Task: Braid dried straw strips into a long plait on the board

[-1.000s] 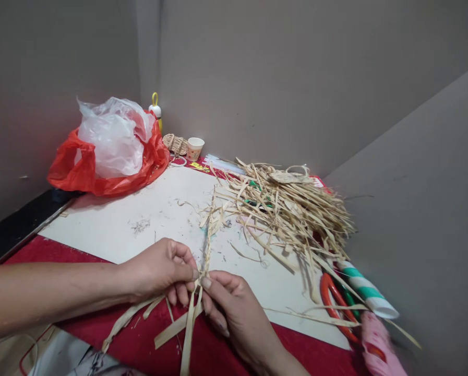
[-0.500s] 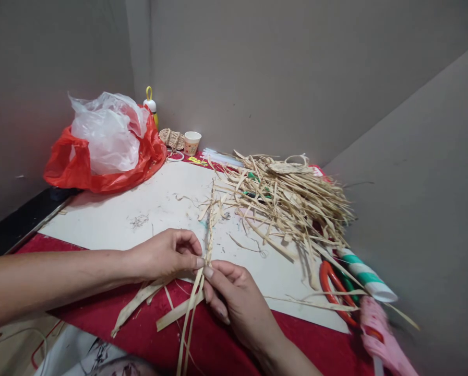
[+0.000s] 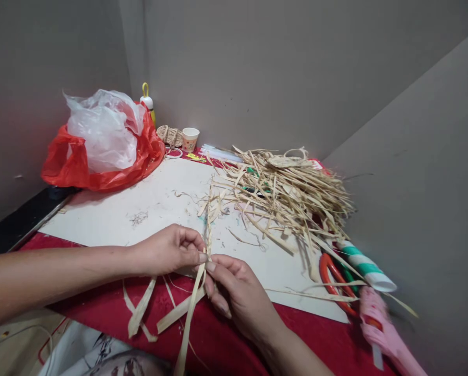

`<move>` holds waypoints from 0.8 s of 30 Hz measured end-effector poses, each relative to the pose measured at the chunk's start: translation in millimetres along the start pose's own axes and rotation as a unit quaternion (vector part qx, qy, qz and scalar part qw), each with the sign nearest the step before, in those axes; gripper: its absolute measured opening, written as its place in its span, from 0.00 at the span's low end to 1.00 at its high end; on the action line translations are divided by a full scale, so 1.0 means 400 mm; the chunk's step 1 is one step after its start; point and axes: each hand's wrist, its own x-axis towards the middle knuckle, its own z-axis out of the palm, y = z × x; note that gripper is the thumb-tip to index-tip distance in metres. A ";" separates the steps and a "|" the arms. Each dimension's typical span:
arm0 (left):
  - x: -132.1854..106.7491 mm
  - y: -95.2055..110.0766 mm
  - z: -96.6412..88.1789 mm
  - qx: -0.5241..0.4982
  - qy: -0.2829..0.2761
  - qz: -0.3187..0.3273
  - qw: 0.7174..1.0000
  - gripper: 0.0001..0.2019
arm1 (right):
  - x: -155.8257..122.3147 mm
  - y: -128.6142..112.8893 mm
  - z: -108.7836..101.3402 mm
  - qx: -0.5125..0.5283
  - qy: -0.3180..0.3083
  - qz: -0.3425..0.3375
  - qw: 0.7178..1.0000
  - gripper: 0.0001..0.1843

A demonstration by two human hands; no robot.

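A thin straw braid (image 3: 209,224) runs away from me over the white board, its near end pinched between my two hands. My left hand (image 3: 175,250) grips it from the left with thumb and forefinger. From the right, my right hand (image 3: 234,284) pinches the same spot, thumb on top. Loose flat straw strands (image 3: 192,313) hang from the braid's end toward me, over the red cloth. More strips (image 3: 142,310) dangle below my left hand. Some fingertips and strand crossings are hidden behind the thumbs.
A heap of dry straw (image 3: 292,193) covers the board's right side. Red-handled scissors (image 3: 331,282), a green-striped roll (image 3: 369,269) and a pink glue gun (image 3: 382,329) lie at right. A red plastic bag (image 3: 65,162), paper cup (image 3: 190,140) and woven piece (image 3: 169,136) stand behind.
The hanging strands have shifted: two narrow ones beside each other now appear as one wider strip. The strips under my left hand swung right. Both hands keep their pinch on the braid.
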 end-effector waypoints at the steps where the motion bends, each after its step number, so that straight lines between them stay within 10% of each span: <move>1: -0.001 0.002 0.002 0.004 0.010 0.005 1.000 0.13 | 0.000 -0.001 0.000 -0.003 -0.002 -0.001 1.000 0.19; 15: 0.001 0.006 0.007 0.026 0.053 -0.017 0.998 0.12 | -0.003 -0.003 0.009 -0.032 0.034 0.020 0.999 0.12; 24: 0.014 0.001 -0.011 0.004 -0.027 -0.061 0.998 0.16 | -0.004 -0.016 0.001 -0.043 -0.003 0.052 0.998 0.12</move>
